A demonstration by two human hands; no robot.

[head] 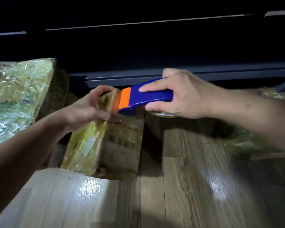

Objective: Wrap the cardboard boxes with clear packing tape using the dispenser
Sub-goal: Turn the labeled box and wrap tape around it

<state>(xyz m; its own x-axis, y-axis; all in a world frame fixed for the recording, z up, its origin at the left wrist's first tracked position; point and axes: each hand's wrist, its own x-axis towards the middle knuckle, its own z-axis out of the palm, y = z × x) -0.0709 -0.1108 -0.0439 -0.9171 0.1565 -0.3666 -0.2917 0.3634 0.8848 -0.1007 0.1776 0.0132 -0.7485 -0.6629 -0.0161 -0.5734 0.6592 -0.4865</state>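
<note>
Dispenser gripped in right hand, arm outstretched; left hand clasps box top.

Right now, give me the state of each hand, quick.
Left hand: closed, gripping the far end of the small taped box.
Right hand: closed, holding the blue tape dispenser.

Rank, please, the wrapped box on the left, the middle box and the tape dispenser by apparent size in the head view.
Largest, unranked: left box and middle box look about alike; the frame edge cuts off the left one.
Smallest: tape dispenser, partly hidden under the right hand.
</note>
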